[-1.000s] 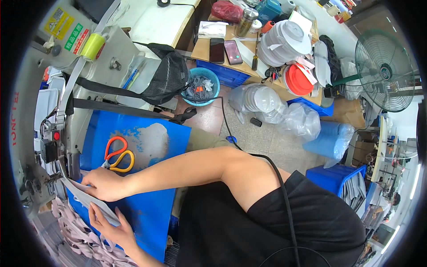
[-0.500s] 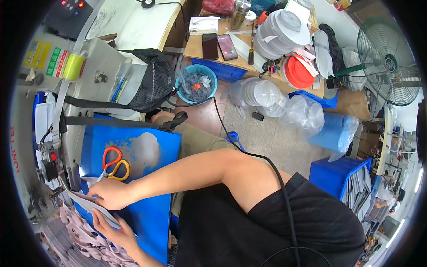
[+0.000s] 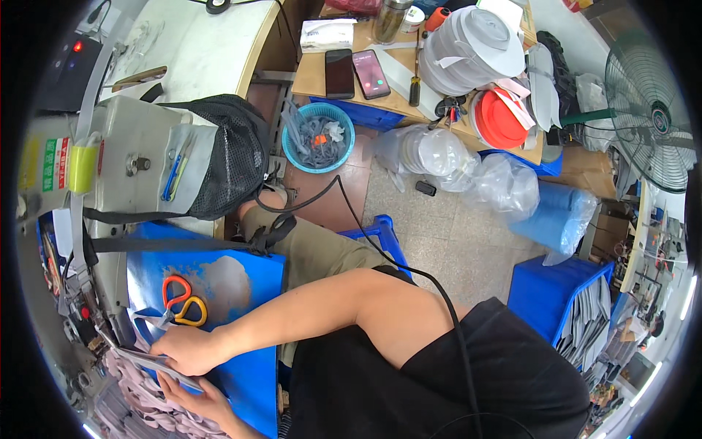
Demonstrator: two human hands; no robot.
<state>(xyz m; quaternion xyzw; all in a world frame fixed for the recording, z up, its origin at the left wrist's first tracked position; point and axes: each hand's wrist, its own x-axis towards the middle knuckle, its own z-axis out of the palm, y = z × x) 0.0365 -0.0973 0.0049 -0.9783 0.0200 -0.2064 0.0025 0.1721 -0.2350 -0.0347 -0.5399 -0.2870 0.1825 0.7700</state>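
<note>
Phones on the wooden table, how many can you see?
2: the dark phone, just below the white packet in the picture, and the lit phone immediately right of it. Others may be hidden.

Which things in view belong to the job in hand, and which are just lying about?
Seemingly in the job:
grey piece, touched by right hand and left hand;
machine;
pinkish-grey strips;
probably scissors.

Seemingly lying about:
black phone;
pink-screened phone;
clear plastic bag.
</note>
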